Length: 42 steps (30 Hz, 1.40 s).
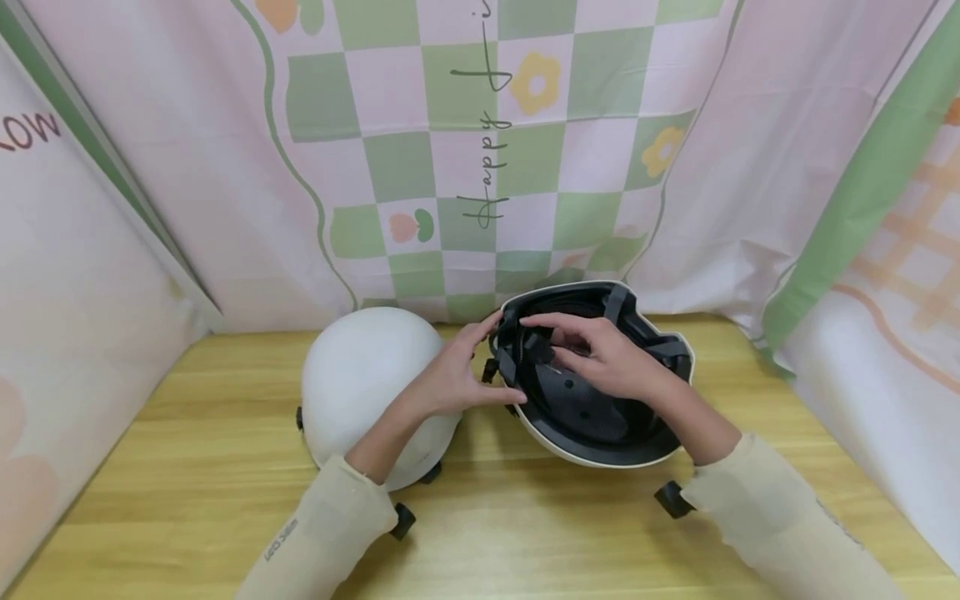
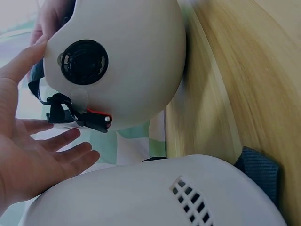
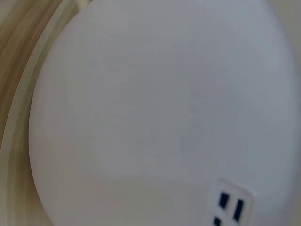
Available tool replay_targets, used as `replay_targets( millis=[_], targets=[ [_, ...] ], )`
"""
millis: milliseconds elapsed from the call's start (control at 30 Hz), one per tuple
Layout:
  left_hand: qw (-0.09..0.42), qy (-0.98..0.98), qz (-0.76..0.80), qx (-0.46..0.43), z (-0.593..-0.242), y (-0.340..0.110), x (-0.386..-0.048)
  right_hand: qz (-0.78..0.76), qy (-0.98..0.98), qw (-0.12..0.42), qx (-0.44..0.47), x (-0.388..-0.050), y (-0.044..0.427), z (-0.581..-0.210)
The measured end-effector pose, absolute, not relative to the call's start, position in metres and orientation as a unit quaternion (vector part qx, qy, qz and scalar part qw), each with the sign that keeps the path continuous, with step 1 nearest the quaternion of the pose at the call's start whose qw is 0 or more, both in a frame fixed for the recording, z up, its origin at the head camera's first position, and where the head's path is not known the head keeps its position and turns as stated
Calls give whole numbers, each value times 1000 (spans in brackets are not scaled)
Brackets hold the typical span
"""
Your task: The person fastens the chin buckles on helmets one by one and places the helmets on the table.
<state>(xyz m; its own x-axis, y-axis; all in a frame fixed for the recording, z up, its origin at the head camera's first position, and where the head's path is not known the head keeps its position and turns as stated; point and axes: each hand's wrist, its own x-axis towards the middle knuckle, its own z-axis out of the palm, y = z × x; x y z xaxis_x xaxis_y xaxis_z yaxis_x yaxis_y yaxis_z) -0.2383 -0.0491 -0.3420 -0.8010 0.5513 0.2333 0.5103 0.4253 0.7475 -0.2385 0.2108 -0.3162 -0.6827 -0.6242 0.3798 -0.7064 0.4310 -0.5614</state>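
Observation:
An upturned white helmet shows its black lining and dark straps. Over its inside, my right hand has its index finger extended, with thumb and other fingers bent at a small black strap piece. At the helmet's left rim is my left hand, fingers spread and thumb touching the edge. In the left wrist view, that hand touches the shell beside a round black cap and a black buckle with a red edge. The right wrist view shows a white shell, with neither hand visible.
A second white helmet rests dome up on the wooden table, partly under my left forearm; its vent faces the left wrist camera. Patterned cloth hangs behind the table and along both sides.

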Motion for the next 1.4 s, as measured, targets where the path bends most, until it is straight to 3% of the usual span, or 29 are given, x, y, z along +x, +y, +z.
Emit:
replay_targets(
  millis=[167, 567, 1167, 1400],
  targets=[
    [25, 847, 429, 314, -340, -50, -237, 364, -843, 68, 390, -237, 212, -316],
    [22, 841, 443, 310, -341, -48, -236, 344, -846, 187, 362, -235, 217, -321],
    [42, 844, 434, 311, -335, -56, -229, 367, -868, 154, 298, -225, 229, -319],
    [28, 849, 417, 324, -337, -60, -229, 374, -881, 97, 273, -223, 229, -315]
  ],
)
